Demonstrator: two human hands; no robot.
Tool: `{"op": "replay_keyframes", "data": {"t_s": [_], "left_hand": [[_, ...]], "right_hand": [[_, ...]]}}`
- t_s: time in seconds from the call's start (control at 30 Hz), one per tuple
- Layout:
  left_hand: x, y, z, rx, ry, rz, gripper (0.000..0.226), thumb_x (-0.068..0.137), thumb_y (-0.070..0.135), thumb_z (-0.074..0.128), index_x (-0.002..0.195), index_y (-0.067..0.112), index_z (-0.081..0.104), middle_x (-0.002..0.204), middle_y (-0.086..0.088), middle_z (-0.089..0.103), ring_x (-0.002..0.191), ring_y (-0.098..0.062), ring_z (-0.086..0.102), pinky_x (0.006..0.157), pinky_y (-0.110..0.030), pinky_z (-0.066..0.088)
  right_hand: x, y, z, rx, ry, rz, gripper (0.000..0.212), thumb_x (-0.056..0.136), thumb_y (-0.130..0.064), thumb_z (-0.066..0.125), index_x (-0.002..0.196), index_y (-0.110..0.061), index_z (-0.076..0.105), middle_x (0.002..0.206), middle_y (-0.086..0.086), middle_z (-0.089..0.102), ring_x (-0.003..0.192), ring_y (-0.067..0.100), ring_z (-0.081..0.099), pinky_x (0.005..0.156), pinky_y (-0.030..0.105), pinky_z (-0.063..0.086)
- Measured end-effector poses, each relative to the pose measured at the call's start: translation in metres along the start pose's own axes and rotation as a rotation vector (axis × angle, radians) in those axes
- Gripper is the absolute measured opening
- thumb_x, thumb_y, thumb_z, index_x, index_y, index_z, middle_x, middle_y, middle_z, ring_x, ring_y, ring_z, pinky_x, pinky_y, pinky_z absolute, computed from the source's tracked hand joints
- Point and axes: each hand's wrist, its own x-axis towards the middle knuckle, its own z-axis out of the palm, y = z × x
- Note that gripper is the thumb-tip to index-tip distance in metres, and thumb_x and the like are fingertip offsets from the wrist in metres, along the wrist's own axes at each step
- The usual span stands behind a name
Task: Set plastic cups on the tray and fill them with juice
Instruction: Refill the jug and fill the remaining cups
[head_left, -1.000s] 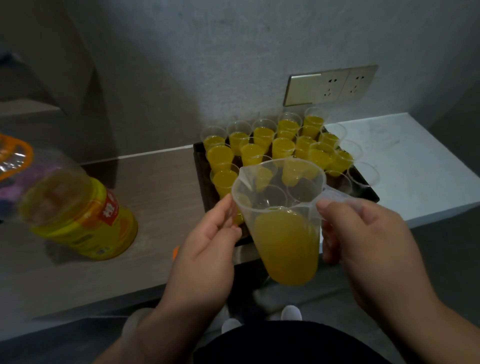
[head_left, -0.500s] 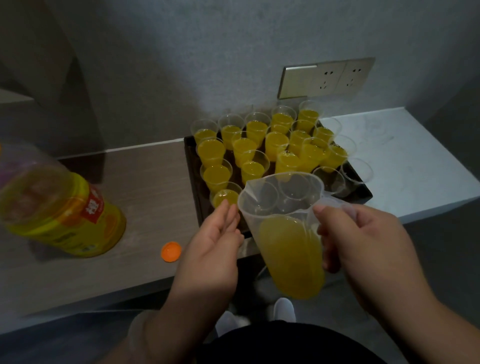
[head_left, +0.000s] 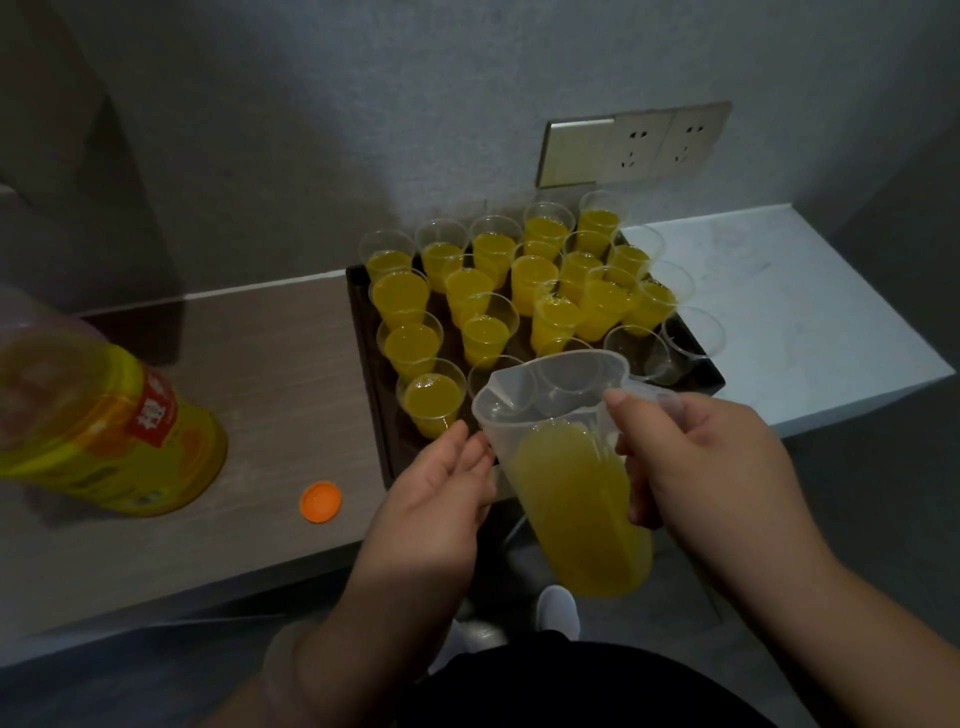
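As left hand (head_left: 441, 488), fingers straight, is apparently easing off jug (head_left: 576, 499), right hand (head_left: 696, 467) is gripping handle (head_left: 652, 388), nearing empty cups (head_left: 636, 351)

Juice bottle (head_left: 98, 436) — red label (head_left: 156, 422) w/ white Chinese chars, too blurred to read

The right hand (head_left: 711, 467) grips the handle of a tilted jug (head_left: 576, 499) of juice; the left hand (head_left: 436, 493), fingers straight, is at its 9 o'clock side. At 12 o'clock is a tray (head_left: 388, 457) of cups (head_left: 524, 291), at 9 a bottle (head_left: 98, 431) and a cap (head_left: 320, 501).
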Motion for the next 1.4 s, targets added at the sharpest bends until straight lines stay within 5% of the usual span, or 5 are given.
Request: {"op": "replay_keyframes", "data": {"t_s": [0.4,0.67,0.87,1.2,1.4], "left_hand": [[0.008,-0.001,0.008,-0.161,0.032,-0.071,0.056,0.09,-0.015,0.028,0.142,0.005,0.038,0.132,-0.005,0.057,0.121,-0.018,0.054,0.102,-0.031,0.04],[0.015,0.001,0.008,-0.286,0.129,-0.177,0.036,0.098,0.01,0.038,0.132,0.003,0.048,0.125,-0.016,0.062,0.117,-0.025,0.058,0.102,-0.037,0.042],[0.013,0.001,0.01,-0.334,0.148,-0.211,0.039,0.098,0.007,0.034,0.135,0.0,0.045,0.125,-0.02,0.06,0.119,-0.029,0.056,0.102,-0.039,0.041],[0.012,0.003,0.014,-0.351,0.155,-0.217,0.041,0.098,0.007,0.034,0.138,0.0,0.042,0.126,-0.022,0.059,0.119,-0.031,0.055,0.095,-0.038,0.043],[0.014,0.006,0.016,-0.358,0.168,-0.22,0.04,0.098,0.008,0.037,0.137,-0.001,0.041,0.13,-0.024,0.056,0.121,-0.033,0.053,0.099,-0.039,0.042]], "right_hand": [[0.014,-0.003,-0.007,-0.131,-0.052,-0.047,0.053,0.091,-0.045,0.048,0.067,0.001,0.06,0.05,0.011,0.059,0.044,0.017,0.055,0.059,0.034,0.05],[0.021,-0.009,-0.008,-0.257,-0.11,-0.053,0.051,0.091,-0.051,0.044,0.058,-0.012,0.054,0.048,0.005,0.061,0.043,0.009,0.056,0.053,0.025,0.035],[0.025,-0.013,-0.011,-0.33,-0.146,-0.049,0.049,0.091,-0.051,0.042,0.059,-0.017,0.053,0.045,0.004,0.06,0.039,0.006,0.055,0.043,0.016,0.036],[0.031,-0.021,-0.012,-0.411,-0.186,-0.077,0.052,0.09,-0.055,0.038,0.062,-0.014,0.054,0.045,0.002,0.062,0.041,0.009,0.056,0.05,0.023,0.037],[0.034,-0.026,-0.011,-0.395,-0.19,-0.088,0.036,0.096,-0.046,0.04,0.066,-0.028,0.047,0.049,0.005,0.063,0.047,0.011,0.059,0.055,0.027,0.045]]}}
